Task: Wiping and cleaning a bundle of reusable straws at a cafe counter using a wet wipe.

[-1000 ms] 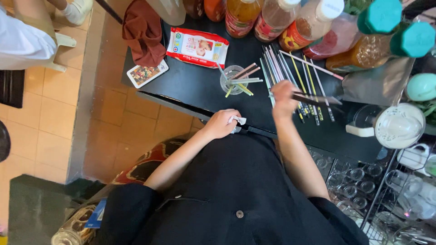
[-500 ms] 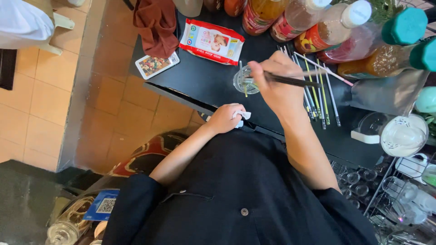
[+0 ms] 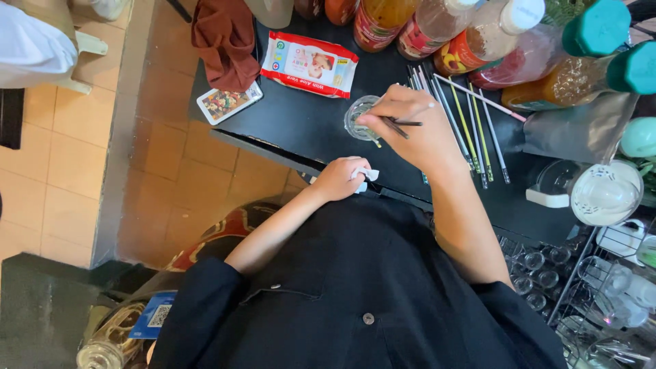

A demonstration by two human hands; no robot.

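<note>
Two hands are at work over the black table (image 3: 301,130), and I see both from above. My right hand (image 3: 410,126) hovers over a small clear glass (image 3: 360,117) that stands near the middle of the table, its fingers pinched around a thin dark stick (image 3: 400,124) which lies across the knuckles and points right. A yellow-tipped stick (image 3: 375,142) pokes out from the glass just below the fingertips. My left hand (image 3: 339,179) rests at the near edge of the table, fingers curled tight on a crumpled white tissue (image 3: 364,177). Just right of the glass a row of thin sticks (image 3: 471,130), yellow, pink and dark, lies side by side on the tabletop. A red and white packet of wet wipes (image 3: 309,63) lies flat beyond the glass, with a small picture card (image 3: 228,103) to its left and a brown cloth (image 3: 224,37) hanging over the far corner. Bottles of orange and red liquid (image 3: 437,27) stand along the far edge, two with teal caps (image 3: 601,27). A wire rack of small glasses (image 3: 547,273) sits low on the right
</note>
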